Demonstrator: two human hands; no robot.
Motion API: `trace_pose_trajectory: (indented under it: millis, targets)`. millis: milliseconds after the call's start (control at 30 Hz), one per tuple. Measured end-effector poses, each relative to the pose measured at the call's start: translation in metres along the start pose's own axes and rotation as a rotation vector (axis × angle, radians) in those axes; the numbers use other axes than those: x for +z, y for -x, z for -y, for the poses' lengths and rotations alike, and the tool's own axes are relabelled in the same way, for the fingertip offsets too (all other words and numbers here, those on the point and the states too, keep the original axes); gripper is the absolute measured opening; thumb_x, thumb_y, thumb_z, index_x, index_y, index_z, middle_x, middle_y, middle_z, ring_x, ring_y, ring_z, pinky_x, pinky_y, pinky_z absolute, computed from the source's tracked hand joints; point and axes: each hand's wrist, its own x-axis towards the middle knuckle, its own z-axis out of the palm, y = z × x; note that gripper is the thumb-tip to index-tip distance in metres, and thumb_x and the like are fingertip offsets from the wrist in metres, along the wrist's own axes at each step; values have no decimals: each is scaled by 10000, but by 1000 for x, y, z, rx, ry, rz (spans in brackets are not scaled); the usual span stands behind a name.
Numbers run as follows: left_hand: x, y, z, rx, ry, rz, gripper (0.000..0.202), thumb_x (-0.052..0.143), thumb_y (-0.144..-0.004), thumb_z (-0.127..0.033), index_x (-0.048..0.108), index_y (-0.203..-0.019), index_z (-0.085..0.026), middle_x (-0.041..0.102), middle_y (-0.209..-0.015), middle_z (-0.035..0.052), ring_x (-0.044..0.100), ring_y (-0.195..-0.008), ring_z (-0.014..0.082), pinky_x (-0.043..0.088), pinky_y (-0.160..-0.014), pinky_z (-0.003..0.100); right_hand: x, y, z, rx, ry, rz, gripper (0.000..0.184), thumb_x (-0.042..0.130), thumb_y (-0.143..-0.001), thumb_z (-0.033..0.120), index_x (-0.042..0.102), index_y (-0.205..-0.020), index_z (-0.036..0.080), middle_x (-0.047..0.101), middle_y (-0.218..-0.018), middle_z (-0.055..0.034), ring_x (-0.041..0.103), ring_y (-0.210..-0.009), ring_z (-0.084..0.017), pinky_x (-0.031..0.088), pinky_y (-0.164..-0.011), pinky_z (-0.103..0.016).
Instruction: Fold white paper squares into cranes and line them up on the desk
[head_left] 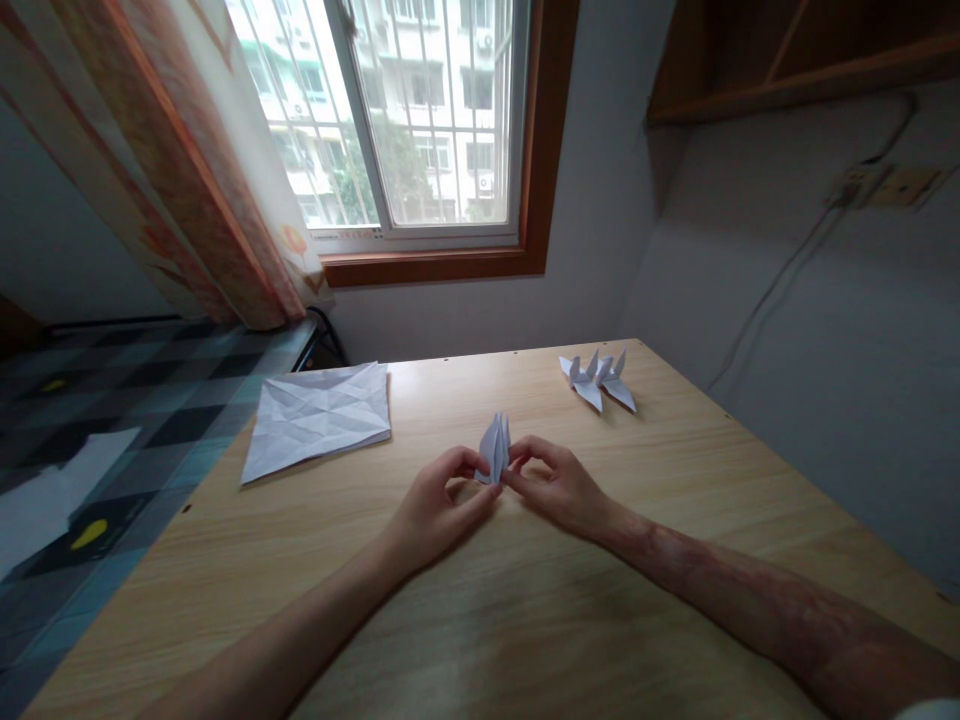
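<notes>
Two bare forearms (300, 625) are spanning the pale wood-grain counter (465, 640); fingers of the left hand (439, 490) and right hand (555, 480) are pinching a small, pointed, white folded-paper piece (493, 445) mid-counter. Pinching low and lightly is probably working best for aligning layers without crumpling.

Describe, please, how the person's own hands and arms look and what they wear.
The left hand and right hand are bare, with nothing visible worn on them. The forearms are uncovered too. A small white edge, perhaps of a sleeve, shows at the bottom right corner.
</notes>
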Motion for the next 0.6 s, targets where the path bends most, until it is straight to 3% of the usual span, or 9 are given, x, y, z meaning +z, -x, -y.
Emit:
trace_pose_trajectory:
  millis: [233,367,533,600]
  targets:
    - [-1,0,1,-47,85,5,188,719,-1011,-364,762,-1054,-186,808,-1064,90,756,-1018,241,619,-833,318,0,0,-7,0,-20,-44,117,795,-970,333,769,-1020,231,774,-990,-22,708,-940,-201,569,-886,-336]
    - [-1,-1,6,-46,147,-39,219,784,-982,-375,700,-1058,-187,818,-1022,67,772,-955,214,599,-855,316,2,0,-9,25,-94,-70,192,834,-942,359,717,-1028,233,761,-988,-19,722,-931,-201,578,-851,-333]
    - [-2,-3,9,-127,262,-20,491,833,-963,-385,607,-1365,-216,839,-978,49,787,-918,214,572,-811,302,3,1,-8,119,-185,-66,382,864,-922,378,634,-1199,251,780,-939,1,756,-886,-204,589,-818,-339]
    - [-2,-3,7,-135,263,6,509,845,-952,-403,649,-1378,-205,837,-992,63,778,-921,222,573,-802,304,3,1,-6,112,-219,-40,410,867,-920,382,626,-1226,254,783,-901,12,765,-853,-202,599,-829,-349]
